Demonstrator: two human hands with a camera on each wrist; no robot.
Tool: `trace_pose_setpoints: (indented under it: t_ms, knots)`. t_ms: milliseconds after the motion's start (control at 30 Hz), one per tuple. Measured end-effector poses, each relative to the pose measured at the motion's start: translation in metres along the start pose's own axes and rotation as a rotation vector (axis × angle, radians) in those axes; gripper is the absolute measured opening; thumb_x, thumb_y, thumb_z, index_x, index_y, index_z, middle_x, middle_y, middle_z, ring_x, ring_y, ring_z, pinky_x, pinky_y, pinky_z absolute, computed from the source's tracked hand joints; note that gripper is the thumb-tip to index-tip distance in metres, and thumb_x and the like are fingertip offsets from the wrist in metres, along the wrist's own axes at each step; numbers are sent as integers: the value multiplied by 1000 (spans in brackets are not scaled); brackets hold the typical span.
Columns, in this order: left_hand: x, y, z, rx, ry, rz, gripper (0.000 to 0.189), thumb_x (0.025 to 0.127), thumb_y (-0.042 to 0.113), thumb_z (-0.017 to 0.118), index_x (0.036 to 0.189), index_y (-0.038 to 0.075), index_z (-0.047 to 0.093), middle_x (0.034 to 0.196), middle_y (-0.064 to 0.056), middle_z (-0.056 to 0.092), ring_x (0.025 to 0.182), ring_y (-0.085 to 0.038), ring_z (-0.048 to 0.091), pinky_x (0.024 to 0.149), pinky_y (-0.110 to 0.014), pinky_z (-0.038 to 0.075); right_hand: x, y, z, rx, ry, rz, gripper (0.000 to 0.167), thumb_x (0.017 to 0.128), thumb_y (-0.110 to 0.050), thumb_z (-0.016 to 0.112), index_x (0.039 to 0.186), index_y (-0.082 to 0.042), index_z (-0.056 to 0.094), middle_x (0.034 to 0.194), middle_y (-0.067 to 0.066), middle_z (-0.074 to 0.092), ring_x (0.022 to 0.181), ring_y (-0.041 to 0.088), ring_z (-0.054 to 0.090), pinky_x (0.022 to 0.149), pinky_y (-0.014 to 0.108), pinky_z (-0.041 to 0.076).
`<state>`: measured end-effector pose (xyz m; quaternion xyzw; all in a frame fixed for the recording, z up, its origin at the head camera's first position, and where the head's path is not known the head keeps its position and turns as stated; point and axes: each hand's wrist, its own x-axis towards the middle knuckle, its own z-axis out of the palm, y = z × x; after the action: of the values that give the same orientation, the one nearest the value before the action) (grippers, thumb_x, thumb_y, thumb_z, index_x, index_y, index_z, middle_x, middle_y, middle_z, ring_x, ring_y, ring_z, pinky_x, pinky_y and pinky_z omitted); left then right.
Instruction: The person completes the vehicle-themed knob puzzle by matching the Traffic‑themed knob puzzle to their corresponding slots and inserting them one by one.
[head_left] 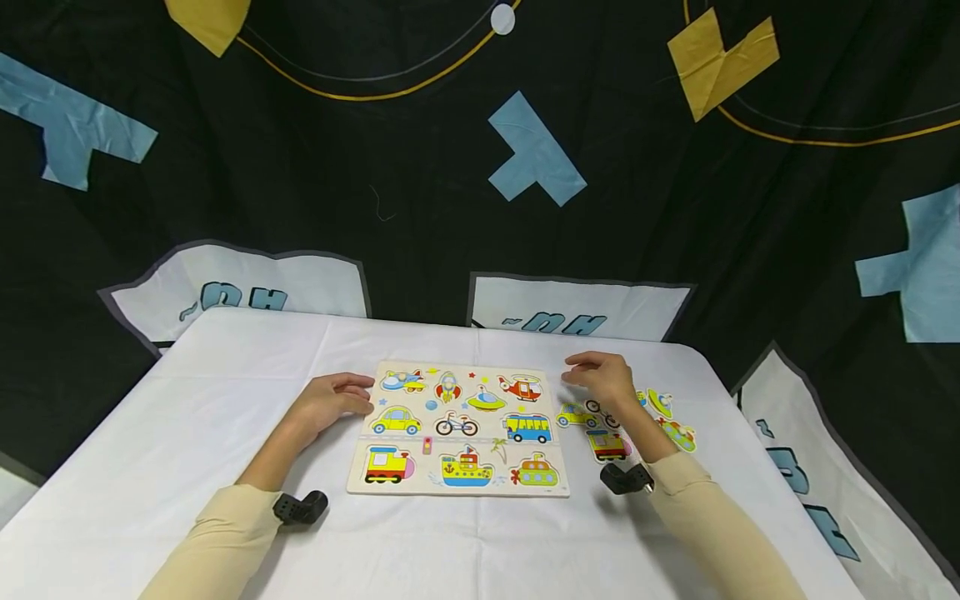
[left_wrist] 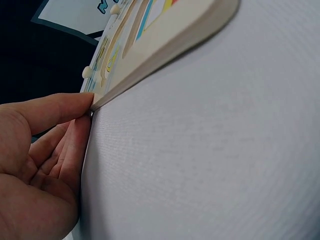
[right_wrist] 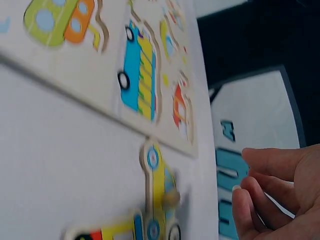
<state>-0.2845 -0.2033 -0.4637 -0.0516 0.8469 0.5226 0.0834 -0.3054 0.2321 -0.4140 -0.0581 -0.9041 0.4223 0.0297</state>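
On the white panels of the black backdrop (head_left: 375, 200), blue letters are printed, among which an H (head_left: 267, 298) can be made out; the other marks cannot be read with certainty. Behind the white-clothed table (head_left: 420, 550), pale blue patches (head_left: 534, 150) are seen on the backdrop.

The picture board (head_left: 491, 425) is laid flat at the middle of the table, printed with vehicles in rows, from plane, rocket and helicopter on the far side to train, ship and submarine on the near side. To its right, loose pieces are gathered: a yellow car (head_left: 573, 415) just beside the board, a bicycle (head_left: 600, 408), a train (head_left: 606, 445) on the near side, and, farther right, a saucer (head_left: 660, 403) and a submarine (head_left: 680, 435). This group is partly covered by the right forearm (head_left: 651, 433). A black wrist device (head_left: 302, 507) is worn on the left arm.

The board's left edge is touched by the fingertips of the left hand (head_left: 330, 404), its fingers extended without a grasp. The right hand (head_left: 603, 379) is held above the table beyond the car, fingers loosely bent and apart from the thumb, with nothing held.
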Motion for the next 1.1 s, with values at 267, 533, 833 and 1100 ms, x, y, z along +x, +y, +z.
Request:
trace_pose_setpoints:
  t_ms: [267,533,833,1100]
  knots:
    - [0,-1,1,-1,4,-2,52,84,16,77,134,7,64,108,-7,73,103,-23,63,101,-43,43,2,26,-32,39,30,65,38,90,-19,74,126,-7,71,118,16,71,109,29,61,88,35,44]
    - [1,-1,0,-6,0,0,53,84,16,77,135,7,63,109,-8,73,104,-23,63,101,-44,42,2,53,-56,49,50,133,42,93,-22,70,132,-7,67,127,19,68,117,32,61,98,43,44]
    - [0,-1,0,7,6,-12,53,85,17,77,135,8,63,110,-8,73,106,-24,62,102,-46,43,0,78,-74,37,92,208,45,94,-26,68,134,-5,65,133,20,64,118,31,57,83,33,45]
    - [-1,0,1,7,10,-14,53,85,17,76,135,7,63,110,-9,73,106,-25,62,104,-48,42,1,98,-85,49,105,327,46,97,-28,63,139,-8,62,143,20,58,125,35,54,83,43,49]
